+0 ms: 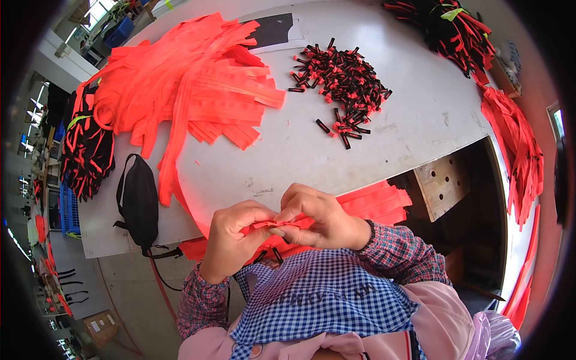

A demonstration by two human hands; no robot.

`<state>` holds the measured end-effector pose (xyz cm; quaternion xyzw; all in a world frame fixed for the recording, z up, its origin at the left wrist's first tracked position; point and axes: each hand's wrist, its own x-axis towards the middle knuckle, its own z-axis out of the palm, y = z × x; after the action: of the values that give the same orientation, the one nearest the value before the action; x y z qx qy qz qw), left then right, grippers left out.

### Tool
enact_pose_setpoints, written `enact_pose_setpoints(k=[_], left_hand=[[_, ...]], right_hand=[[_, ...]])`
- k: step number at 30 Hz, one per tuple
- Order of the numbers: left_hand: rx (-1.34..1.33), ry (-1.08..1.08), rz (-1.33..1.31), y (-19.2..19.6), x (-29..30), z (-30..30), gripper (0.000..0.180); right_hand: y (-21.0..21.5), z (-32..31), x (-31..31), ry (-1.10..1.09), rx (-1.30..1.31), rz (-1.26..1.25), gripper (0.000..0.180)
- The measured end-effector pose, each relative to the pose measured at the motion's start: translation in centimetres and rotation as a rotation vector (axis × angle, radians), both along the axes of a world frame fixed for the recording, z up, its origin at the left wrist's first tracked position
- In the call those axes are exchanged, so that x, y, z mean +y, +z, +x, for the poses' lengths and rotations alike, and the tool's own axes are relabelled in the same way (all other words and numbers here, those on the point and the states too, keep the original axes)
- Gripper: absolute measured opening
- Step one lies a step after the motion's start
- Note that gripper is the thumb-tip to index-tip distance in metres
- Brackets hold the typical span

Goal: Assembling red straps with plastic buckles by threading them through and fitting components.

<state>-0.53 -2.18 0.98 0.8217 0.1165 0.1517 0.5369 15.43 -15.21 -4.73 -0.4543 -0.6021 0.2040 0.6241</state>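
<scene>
My left hand point(233, 237) and my right hand point(324, 219) meet at the table's near edge, close to my body. Both are closed, thumbs and fingertips pinching a neon orange-red zipper tape point(259, 225) between them. Just below the fingers, small black zipper pulls point(277, 255) hang against my checked apron; how they join the tape is hidden. More orange-red zipper tapes point(375, 203) lie across the edge behind my right hand. Farther off on the table sits a heap of black pulls with red ends point(345, 81).
A large pile of orange-red zipper tapes point(198, 90) covers the table's far left. A black pouch with a strap point(139, 201) lies at the left edge. Black-and-red bundles point(87, 144) flank the table. To the right, an open recess holds a wooden board with holes point(441, 183).
</scene>
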Motion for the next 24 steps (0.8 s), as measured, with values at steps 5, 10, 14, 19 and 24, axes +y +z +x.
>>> enact_pose_setpoints(k=[5, 10, 14, 19, 24], left_hand=[[-0.002, 0.040, -0.034, -0.4, -0.2, 0.9, 0.014], [0.078, 0.041, -0.098, -0.1, -0.2, 0.5, 0.013], [0.080, 0.016, -0.136, -0.1, 0.1, 0.3, 0.014], [0.019, 0.030, -0.187, -0.1, 0.4, 0.5, 0.013], [-0.004, -0.038, -0.304, 0.9, 0.6, 0.1, 0.016]], right_hand=[[-0.2, 0.0, -0.1, -0.061, 0.009, -0.045, 0.019], [0.0, 0.5, -0.1, -0.005, 0.137, -0.081, 0.015], [0.5, 0.4, 0.1, 0.035, 0.326, -0.186, 0.010], [1.0, 0.7, -0.1, 0.088, 0.364, -0.190, 0.008], [0.7, 0.7, 0.1, 0.108, 0.454, -0.234, 0.007]])
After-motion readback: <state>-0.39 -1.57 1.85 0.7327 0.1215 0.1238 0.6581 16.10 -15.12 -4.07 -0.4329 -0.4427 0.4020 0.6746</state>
